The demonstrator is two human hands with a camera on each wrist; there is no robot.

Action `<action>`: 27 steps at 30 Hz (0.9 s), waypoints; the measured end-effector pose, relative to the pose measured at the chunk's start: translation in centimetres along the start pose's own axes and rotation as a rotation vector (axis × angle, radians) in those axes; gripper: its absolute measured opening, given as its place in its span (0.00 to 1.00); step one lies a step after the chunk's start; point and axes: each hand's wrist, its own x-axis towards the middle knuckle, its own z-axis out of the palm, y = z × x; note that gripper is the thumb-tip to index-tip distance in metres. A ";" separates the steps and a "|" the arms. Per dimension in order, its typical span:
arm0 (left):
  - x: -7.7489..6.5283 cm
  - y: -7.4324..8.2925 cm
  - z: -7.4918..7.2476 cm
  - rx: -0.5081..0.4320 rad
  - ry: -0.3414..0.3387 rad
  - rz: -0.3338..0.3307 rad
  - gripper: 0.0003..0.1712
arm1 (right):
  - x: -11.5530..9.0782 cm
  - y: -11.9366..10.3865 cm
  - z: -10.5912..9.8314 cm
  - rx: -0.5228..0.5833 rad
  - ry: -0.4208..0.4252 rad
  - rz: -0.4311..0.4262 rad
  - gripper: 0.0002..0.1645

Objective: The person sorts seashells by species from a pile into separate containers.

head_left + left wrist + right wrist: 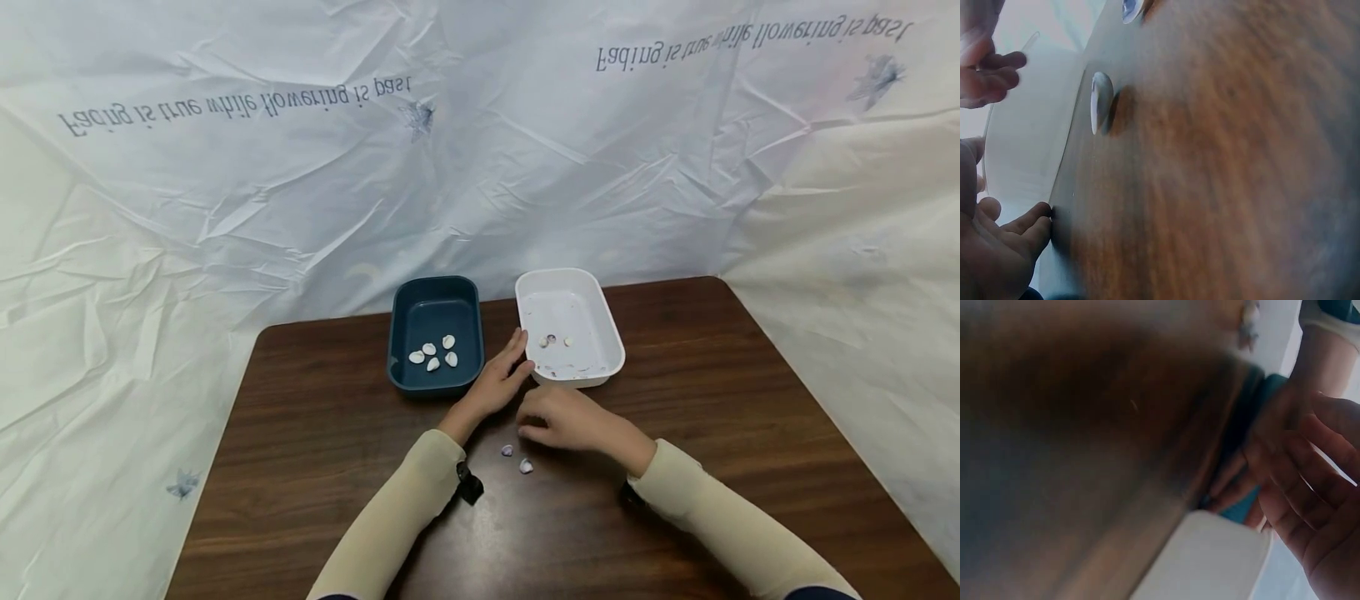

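My left hand (498, 379) reaches to the left side of the white tray (572, 307), its fingers extended and touching the rim. In front of that tray hovers my right hand (566, 417), fingers loosely bent; the right wrist view shows its palm (1329, 531) with nothing held. Two small purple-and-white seashells lie on the table near the hands, one nearer shell (526, 467) and one farther shell (507, 450). The left wrist view shows a shell (1101, 100) close up, standing apart from both hands. Inside the white tray are several small shells (567, 342).
Left of the white tray stands a dark blue tray (435, 315) with several white shells (429, 349) in it. Both sit at the back of the brown wooden table (315, 467). White printed sheeting (480, 192) hangs behind and at the sides.
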 end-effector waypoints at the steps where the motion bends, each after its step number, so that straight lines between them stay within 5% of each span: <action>1: 0.0 0.0 0.0 0.001 -0.002 0.001 0.39 | 0.0 -0.1 0.3 0.001 -0.014 -0.002 0.03; 10: -0.1 0.1 0.0 0.001 -0.020 -0.008 0.38 | -0.5 -0.9 2.0 0.028 -0.151 0.005 0.04; 27: 0.0 0.1 0.2 -0.012 0.010 -0.002 0.38 | -0.8 -1.7 3.1 0.010 -0.203 -0.007 0.07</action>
